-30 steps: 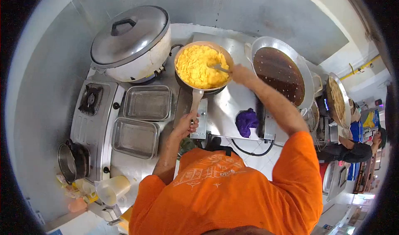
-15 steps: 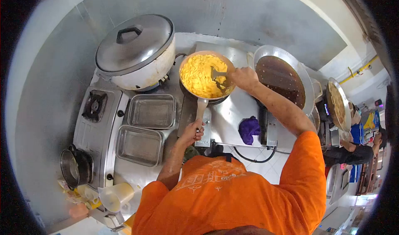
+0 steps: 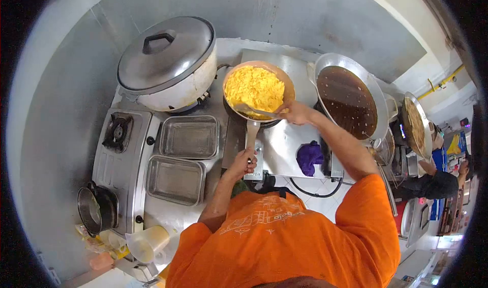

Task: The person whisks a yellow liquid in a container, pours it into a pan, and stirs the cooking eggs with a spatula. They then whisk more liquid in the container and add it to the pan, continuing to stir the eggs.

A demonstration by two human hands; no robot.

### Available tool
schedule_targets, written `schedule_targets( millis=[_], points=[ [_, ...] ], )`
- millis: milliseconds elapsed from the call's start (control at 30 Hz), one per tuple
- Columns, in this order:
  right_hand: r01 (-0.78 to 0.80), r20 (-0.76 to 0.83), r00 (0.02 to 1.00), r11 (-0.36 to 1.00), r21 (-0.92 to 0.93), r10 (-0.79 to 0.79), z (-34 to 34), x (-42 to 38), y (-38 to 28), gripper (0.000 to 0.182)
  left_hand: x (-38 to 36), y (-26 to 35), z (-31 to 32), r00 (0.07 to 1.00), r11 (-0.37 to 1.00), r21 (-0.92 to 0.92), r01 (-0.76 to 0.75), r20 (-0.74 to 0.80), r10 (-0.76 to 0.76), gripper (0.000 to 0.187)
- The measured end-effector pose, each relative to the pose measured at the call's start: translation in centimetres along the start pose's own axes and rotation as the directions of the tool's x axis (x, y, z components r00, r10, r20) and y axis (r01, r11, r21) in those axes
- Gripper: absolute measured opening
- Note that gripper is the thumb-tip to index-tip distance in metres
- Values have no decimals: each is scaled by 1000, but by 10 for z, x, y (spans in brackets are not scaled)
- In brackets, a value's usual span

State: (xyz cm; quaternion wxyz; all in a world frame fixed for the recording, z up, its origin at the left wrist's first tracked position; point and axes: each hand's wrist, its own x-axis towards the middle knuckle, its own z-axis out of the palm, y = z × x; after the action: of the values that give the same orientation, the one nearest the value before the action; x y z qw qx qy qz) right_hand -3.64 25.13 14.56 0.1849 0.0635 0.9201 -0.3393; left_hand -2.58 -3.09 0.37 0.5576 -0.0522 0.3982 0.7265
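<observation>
Yellow scrambled eggs (image 3: 256, 88) fill most of a round frying pan (image 3: 288, 82) with a tan rim, set on a burner. Around the pan's pale handle (image 3: 252, 133) my left hand (image 3: 243, 164) is closed. My right hand (image 3: 297, 112) grips a spatula (image 3: 254, 109), its blade at the near left edge of the eggs and partly sunk in them. The spatula's grip is hidden in my fingers. A crumpled purple cloth (image 3: 309, 158) lies on the steel surface right of the pan.
A big lidded pot (image 3: 165, 59) stands at the back left. Two metal trays (image 3: 189, 137) lie left of my left arm, beside a gas stove (image 3: 119, 171). A wide wok (image 3: 351, 99) of brown liquid is at the right. A person (image 3: 432, 183) is at the far right.
My right hand has moved nearer and slightly left. The spatula blade has swept from the right side of the eggs to the near left edge. My left hand keeps its hold.
</observation>
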Motion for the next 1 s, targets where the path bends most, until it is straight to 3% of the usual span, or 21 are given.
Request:
schedule_targets(
  millis=[33, 133, 167, 267, 300, 400, 433, 500, 567, 633, 667, 700, 733, 800, 833, 867, 900, 933, 967, 1000],
  points=[
    [-157, 52, 987, 976, 153, 151, 5, 7, -16, 38, 0, 1, 2, 1000, 1000, 6, -6, -7, 6, 29],
    [-136, 7, 986, 777, 615, 167, 27, 39, -16, 40, 0, -1, 1, 1000, 999, 35, -9, -28, 10, 32],
    [-178, 28, 975, 700, 692, 220, 30, 47, -20, 40, -1, -2, 2, 999, 999, 48, -7, -43, 9, 33],
    [-153, 1, 949, 456, 876, 316, 38, 64, -10, 37, -6, -2, 4, 999, 999, 41, -16, -46, 17, 34],
    [-182, 66, 944, 342, 922, 324, 33, 66, -4, 32, -6, 1, 5, 999, 999, 31, -29, -37, 30, 34],
    [-205, 104, 942, 304, 930, 319, 18, 58, 20, 44, -3, 1, -1, 1000, 999, 46, -20, -20, 21, 36],
    [-219, 137, 942, 253, 942, 306, 8, 48, 24, 38, -4, 1, -1, 999, 998, 58, -23, -22, 24, 36],
    [-236, 126, 950, 397, 887, 284, -17, 12, 23, 39, -4, 2, 0, 999, 996, 77, -37, -26, 39, 36],
    [-223, -10, 947, 679, 699, 321, -43, -27, 2, 20, -1, 5, 3, 996, 994, 99, -53, -68, 60, 36],
    [-255, -162, 936, 919, 299, 313, -63, -51, -15, 30, 4, 9, 3, 997, 997, 55, -50, -62, 53, 35],
    [-272, -232, 931, 960, 71, 281, -67, -55, -18, 36, 6, 11, 1, 999, 999, 4, -34, -35, 34, 34],
    [-321, -237, 920, 947, -7, 310, -72, -53, -18, 33, 9, 13, -1, 1000, 999, -41, -15, -5, 15, 33],
    [-270, -284, 936, 941, -206, 207, -66, -41, -8, 33, 13, 10, -5, 1000, 998, -64, -5, 14, 5, 32],
    [-177, -319, 947, 795, -580, -22, -51, -10, 21, 32, 23, 3, -9, 998, 994, -106, 11, 60, -4, 30],
    [-183, -259, 965, 782, -596, 28, -48, -4, 4, 31, 13, 13, 4, 999, 997, -55, 46, -13, -47, 31],
    [-270, -397, 914, 856, -441, 84, -34, 11, 4, 31, 13, 16, 3, 1000, 999, -31, 28, -11, -28, 32],
    [-197, -525, 851, 918, -345, -14, -21, 38, 18, 31, 9, 16, 0, 1000, 1000, -12, 10, -10, -10, 33],
    [-89, -637, 762, 958, -273, -111, -7, 64, 33, 32, 7, 16, -2, 1000, 1000, 4, -7, -13, 7, 34],
    [155, -733, 587, 937, -313, -342, 1, 99, 51, 32, 8, 17, -3, 1000, 1000, 21, 8, -15, -8, 34],
    [292, -754, 498, 901, -320, -429, -2, 112, 48, 32, 11, 19, -5, 1000, 999, 34, 25, -20, -24, 35]
  ],
)
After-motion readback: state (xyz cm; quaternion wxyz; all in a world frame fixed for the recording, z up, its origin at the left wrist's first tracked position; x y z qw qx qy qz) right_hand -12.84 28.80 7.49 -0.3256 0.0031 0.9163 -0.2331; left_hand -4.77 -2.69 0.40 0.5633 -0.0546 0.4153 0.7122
